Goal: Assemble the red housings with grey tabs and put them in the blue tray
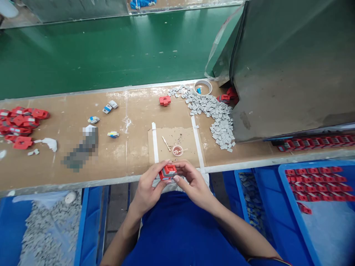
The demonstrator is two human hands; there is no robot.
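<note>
Both hands hold one red and grey plastic part (168,172) at the table's front edge. My left hand (149,186) grips its left side between thumb and fingers. On the right side, the thumb and fingers of my right hand (192,183) close round it. Just beyond the hands, a small round cup (177,150) with a thin stick in it stands on a taped cardboard sheet (180,135). Left of the cup lies a white stick (166,143). Another red part (165,101) rests farther back on the table.
Small grey pieces (219,118) spread below a tape roll (210,88) at the right. Red parts (24,121) are heaped at the far left. A large metal box (291,74) stands right. Blue bins (283,177) flank me below the table (133,147).
</note>
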